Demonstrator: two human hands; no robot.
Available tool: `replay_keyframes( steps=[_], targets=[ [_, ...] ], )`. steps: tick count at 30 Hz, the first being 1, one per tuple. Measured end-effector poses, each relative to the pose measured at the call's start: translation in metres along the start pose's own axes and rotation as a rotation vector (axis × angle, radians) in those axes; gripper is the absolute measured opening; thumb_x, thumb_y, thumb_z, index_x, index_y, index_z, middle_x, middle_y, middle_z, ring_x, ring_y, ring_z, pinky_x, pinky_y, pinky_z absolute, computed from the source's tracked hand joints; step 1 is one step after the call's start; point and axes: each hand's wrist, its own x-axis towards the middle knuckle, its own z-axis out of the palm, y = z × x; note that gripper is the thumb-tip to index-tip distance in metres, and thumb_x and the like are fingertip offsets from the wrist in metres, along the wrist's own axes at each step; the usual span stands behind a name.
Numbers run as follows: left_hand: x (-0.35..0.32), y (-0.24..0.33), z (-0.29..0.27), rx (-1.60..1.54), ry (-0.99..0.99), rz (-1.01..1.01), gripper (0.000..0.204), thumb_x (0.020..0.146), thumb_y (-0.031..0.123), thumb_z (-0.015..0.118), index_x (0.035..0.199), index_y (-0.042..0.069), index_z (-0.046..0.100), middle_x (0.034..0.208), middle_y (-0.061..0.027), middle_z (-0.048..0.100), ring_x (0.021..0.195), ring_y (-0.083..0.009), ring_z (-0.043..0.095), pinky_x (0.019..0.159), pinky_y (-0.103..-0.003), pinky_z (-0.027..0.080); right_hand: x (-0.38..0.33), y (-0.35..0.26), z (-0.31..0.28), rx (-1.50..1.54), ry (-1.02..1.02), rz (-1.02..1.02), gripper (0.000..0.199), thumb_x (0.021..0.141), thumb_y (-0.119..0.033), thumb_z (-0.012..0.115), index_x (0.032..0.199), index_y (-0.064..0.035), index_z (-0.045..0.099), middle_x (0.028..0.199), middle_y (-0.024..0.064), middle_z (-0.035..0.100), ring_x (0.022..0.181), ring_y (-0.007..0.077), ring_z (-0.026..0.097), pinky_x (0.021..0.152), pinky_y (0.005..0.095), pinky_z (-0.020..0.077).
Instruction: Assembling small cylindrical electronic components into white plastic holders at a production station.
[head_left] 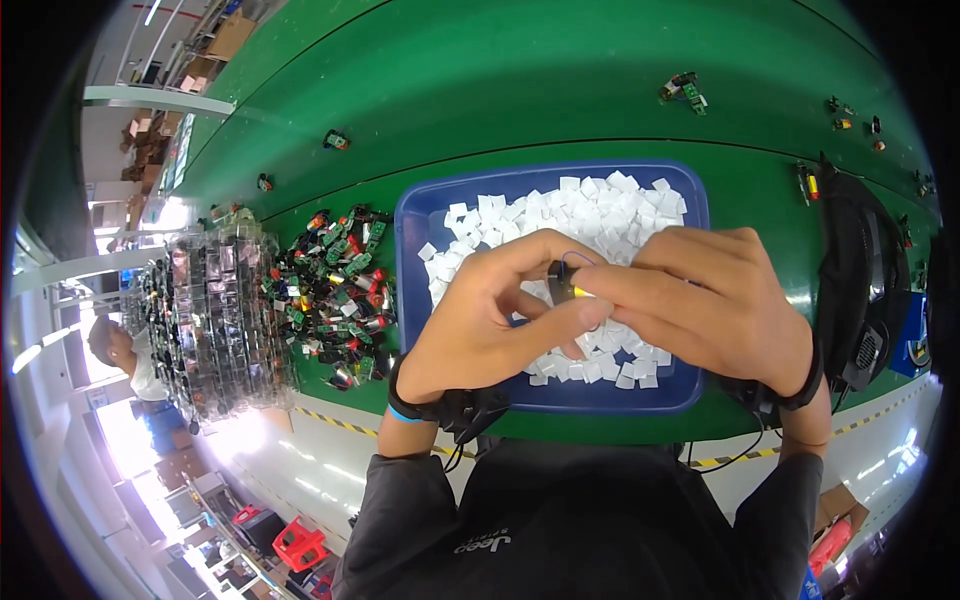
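Note:
Above a blue plastic tray (552,172), my two hands meet over a small black electronic part (562,284) with a yellow section and a thin wire looping from it. My left hand (470,325) grips the part between thumb and fingers. From the other side, my right hand (705,300) pinches at its yellow end, the fingertips partly hiding it. Many white square pieces (600,208) fill the tray under my hands. Left of the tray lies a heap of small assemblies (345,270) with green circuit boards, wires and red and black parts.
Stacked clear plastic trays (222,325) stand at the left, with another person (125,350) beyond. Across the green surface (480,90) lie scattered small assemblies (684,92). A black bag-like object (865,285) sits at the right. Red stools (300,545) are on the floor.

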Motion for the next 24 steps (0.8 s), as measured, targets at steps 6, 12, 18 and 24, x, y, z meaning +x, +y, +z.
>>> replay_keyframes(
  steps=[6,12,18,24],
  targets=[
    [0.000,0.004,-0.004,0.182,-0.067,-0.025,0.025,0.090,-0.001,0.070,0.113,-0.007,0.061,0.102,-0.0122,0.066,0.090,-0.0171,0.067,0.066,-0.030,0.064,-0.003,-0.004,0.003,0.181,-0.085,0.130,0.039,0.072,-0.006,0.080,0.110,-0.0058,0.073,0.068,0.0049,0.058,0.055,0.0175,0.058,0.047,0.0283,0.0428],
    [0.004,0.002,-0.002,-0.144,-0.043,-0.040,0.015,0.091,0.002,0.072,0.104,-0.004,0.066,0.097,-0.0083,0.068,0.090,-0.0135,0.067,0.065,-0.027,0.064,-0.002,0.001,0.001,0.160,-0.081,0.108,0.036,0.074,-0.006,0.078,0.110,-0.0056,0.074,0.068,0.0044,0.061,0.054,0.0178,0.059,0.048,0.0279,0.0430],
    [0.018,0.009,-0.010,-0.079,-0.169,-0.147,0.018,0.091,0.004,0.072,0.105,-0.006,0.067,0.099,-0.0108,0.068,0.089,-0.0155,0.068,0.066,-0.029,0.064,-0.008,0.006,0.000,0.232,-0.081,0.098,0.032,0.078,-0.005,0.077,0.109,-0.0065,0.075,0.066,0.0035,0.063,0.055,0.0178,0.061,0.048,0.0277,0.0447],
    [0.060,0.008,-0.028,0.032,-0.261,-0.237,0.023,0.092,0.011,0.074,0.107,-0.005,0.069,0.096,-0.0111,0.071,0.082,-0.0142,0.069,0.066,-0.029,0.063,-0.011,0.028,-0.003,0.399,-0.144,0.326,0.034,0.084,-0.006,0.075,0.118,-0.0085,0.070,0.087,0.0054,0.069,0.067,0.0136,0.064,0.054,0.0259,0.0500]
  ],
)
